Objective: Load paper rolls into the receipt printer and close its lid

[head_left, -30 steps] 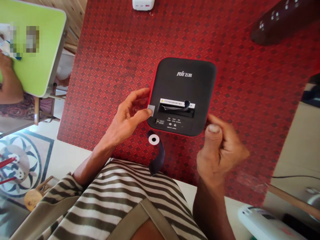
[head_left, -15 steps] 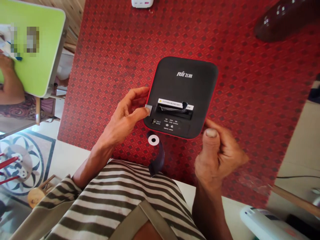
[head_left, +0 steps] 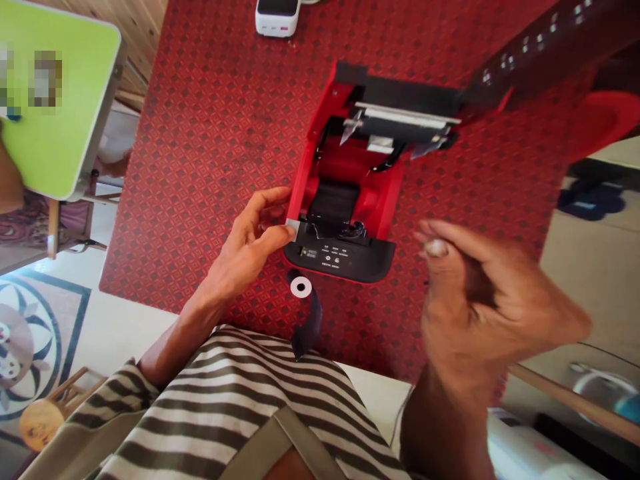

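Observation:
A black and red label or receipt printer [head_left: 345, 257] rests on the table, its lid [head_left: 407, 93] raised and its red inside showing. A black strip or roll [head_left: 335, 202] lies in its bay. My left hand [head_left: 245, 250] holds the printer's front left corner, thumb pressed on a grey latch [head_left: 293, 230]. To the right of the printer, apart from it, hovers my right hand [head_left: 480, 300], its fingers curled and thumb near the fingertips, with nothing visible in it. A small roll [head_left: 301, 287] with a white end and a dark loose tail lies before the printer.
A white device [head_left: 277, 19] stands at the far edge of the red patterned tablecloth [head_left: 210, 133]. A dark shiny object [head_left: 530, 47] is at the upper right. Over on the left, a person's arm [head_left: 10, 173] is by a green table [head_left: 85, 73].
The printer's lid has swung up and back, exposing the inside. My right hand has moved away to the right and rises closer to the camera. My left thumb stays on the latch.

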{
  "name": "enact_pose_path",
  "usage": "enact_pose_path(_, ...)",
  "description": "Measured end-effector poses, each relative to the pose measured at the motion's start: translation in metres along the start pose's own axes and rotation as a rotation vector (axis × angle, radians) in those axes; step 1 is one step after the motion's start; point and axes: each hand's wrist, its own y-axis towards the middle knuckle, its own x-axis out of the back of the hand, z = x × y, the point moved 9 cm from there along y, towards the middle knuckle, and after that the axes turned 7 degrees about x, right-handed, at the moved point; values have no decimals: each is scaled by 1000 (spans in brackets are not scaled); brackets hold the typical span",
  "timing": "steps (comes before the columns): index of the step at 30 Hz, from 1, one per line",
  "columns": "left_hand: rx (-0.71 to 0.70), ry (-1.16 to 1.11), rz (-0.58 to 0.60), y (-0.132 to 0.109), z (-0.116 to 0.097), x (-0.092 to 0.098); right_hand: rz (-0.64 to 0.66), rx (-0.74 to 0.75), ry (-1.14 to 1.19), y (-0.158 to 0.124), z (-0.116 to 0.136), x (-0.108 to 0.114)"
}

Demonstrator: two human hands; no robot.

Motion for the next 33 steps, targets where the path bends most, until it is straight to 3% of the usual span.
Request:
enact_pose_path(2,-1,-7,13,3,3,3,41,242,25,26,29,-6)
enact_pose_path(5,-20,-70,41,10,6,5,301,398,-59,54,48,-43)
enact_pose_path(10,-72,-116,34,20,7,11,782,389,-223,71,42,-102)
enact_pose_path(13,-90,-111,37,21,8,12,924,327,-262,74,36,-118)
enact_pose_path(15,-93,-110,35,20,7,12,926,299,-261,76,29,-123)
enact_pose_path(18,-90,-98,19,18,7,12,818,284,-170,76,16,-127)
enact_pose_path(23,-76,-85,1,18,6,11,702,354,-76,69,-4,-133)
enact_pose_path(27,-85,-69,16,17,4,10,709,383,-135,70,2,-130)
enact_pose_path(33,-87,-68,36,15,3,9,699,268,-93,76,14,-113)
